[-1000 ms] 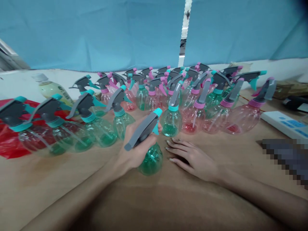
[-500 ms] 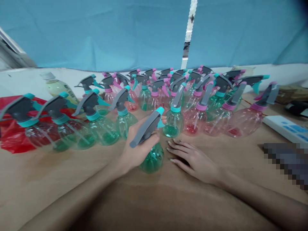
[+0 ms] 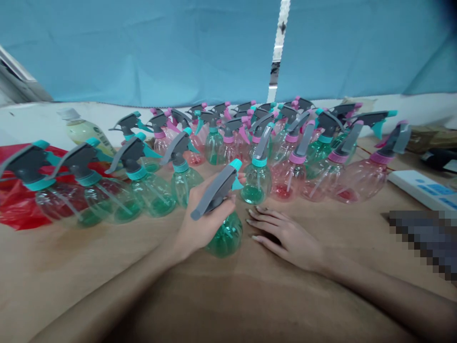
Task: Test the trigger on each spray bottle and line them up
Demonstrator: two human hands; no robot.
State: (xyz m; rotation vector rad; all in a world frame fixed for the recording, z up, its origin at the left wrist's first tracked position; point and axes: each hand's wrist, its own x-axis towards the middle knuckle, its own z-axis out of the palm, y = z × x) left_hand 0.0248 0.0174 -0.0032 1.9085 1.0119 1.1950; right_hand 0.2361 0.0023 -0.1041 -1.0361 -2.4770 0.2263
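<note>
My left hand (image 3: 205, 221) is wrapped round the neck of a green spray bottle (image 3: 226, 236) with a grey and turquoise trigger head. The bottle stands on the wooden table, and my fingers hide its collar. To its right, my right hand (image 3: 285, 233) rests palm down on the table with fingers stretched out, holding nothing. Just beyond the fingertips stands another green spray bottle (image 3: 255, 186) with a turquoise collar. Beside that one is a pink spray bottle (image 3: 285, 181). Left of my left hand, a row of green spray bottles (image 3: 155, 195) stands on the table.
Several more pink and green spray bottles crowd the back. At the left lie a red plastic bag (image 3: 17, 205) and a tilted-looking drink bottle (image 3: 87, 131). On the right are a white device with blue keys (image 3: 424, 188) and a blurred-out dark object (image 3: 424, 238). A blue curtain (image 3: 160, 52) hangs behind.
The whole view has shifted very slightly. Both hands and the held spray bottle keep the same places on the table.
</note>
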